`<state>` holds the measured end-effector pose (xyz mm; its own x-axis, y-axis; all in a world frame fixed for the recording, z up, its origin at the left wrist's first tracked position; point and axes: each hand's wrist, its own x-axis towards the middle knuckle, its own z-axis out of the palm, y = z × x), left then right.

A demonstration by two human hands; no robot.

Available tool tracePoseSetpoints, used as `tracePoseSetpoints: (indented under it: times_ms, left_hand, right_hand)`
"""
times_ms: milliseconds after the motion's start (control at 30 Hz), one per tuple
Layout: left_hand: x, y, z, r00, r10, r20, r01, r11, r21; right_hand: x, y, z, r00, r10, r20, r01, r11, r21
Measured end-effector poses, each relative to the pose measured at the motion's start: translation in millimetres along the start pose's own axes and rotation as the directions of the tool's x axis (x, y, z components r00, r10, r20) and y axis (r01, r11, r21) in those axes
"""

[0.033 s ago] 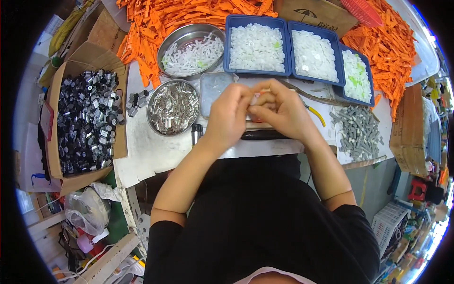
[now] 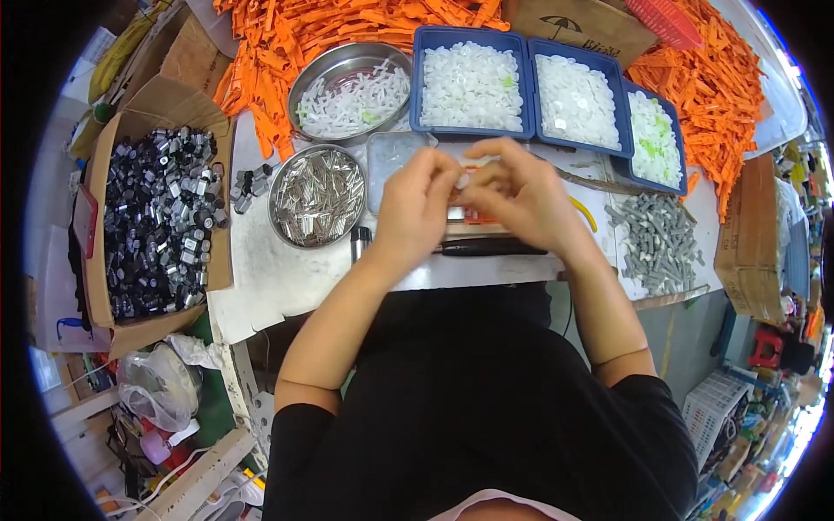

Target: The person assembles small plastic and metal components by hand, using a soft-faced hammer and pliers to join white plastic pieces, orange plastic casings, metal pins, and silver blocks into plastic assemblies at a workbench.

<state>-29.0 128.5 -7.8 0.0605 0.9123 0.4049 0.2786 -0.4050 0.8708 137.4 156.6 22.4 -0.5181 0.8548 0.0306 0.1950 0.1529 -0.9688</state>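
My left hand (image 2: 412,198) is closed in a pinch on a small white plastic piece (image 2: 462,181), whose shape is too small to make out. Just to its right, my right hand (image 2: 530,195) holds its fingers half curled and apart, with nothing plain to see between them. Both hands hover over the near middle of the table. Behind and below the fingers, an orange part (image 2: 486,210) shows in a small gap, lying by a wooden strip; much of it is hidden. A dark-handled tool (image 2: 491,247) lies at the table's front edge.
Blue trays of white pieces (image 2: 472,87) stand behind my hands. Steel bowls hold metal strips (image 2: 317,200) and white clips (image 2: 352,102). Grey parts (image 2: 658,243) lie right, orange parts (image 2: 365,22) behind. A cardboard box of black and silver cylinders (image 2: 161,226) stands left.
My hands have drawn a little apart. The right hand's fingers have spread, and more of the orange part shows between the hands.
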Motion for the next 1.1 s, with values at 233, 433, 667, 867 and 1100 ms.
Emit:
tracePoseSetpoints:
  times_ms: [233, 433, 667, 867, 1100]
  left_hand:
    - [26, 0, -6, 0.850, -0.424, 0.313, 0.517, 0.783, -0.345]
    - [26, -27, -30, 0.992, -0.092, 0.087, 0.063, 0.954, 0.292]
    - [7, -16, -87, 0.975, -0.217, 0.047, 0.186, 0.913, 0.363]
    - [4, -11, -126, 0.967, -0.219, 0.128, 0.093, 0.775, 0.625]
    - [-6, -3, -124, 0.897, -0.329, 0.294, -0.115, 0.470, 0.875]
  right_hand:
    - [15, 8, -20, 0.921, -0.389, -0.001, 0.351, 0.833, -0.428]
    - [16, 62, -11, 0.923, -0.374, -0.088, 0.216, 0.695, -0.686]
    - [19, 44, -18, 0.991, -0.101, -0.089, 0.029, 0.806, -0.591]
    - [26, 40, -42, 0.982, -0.185, -0.028, 0.124, 0.759, -0.640]
    - [55, 15, -62, 0.989, -0.148, -0.001, 0.097, 0.651, -0.753]
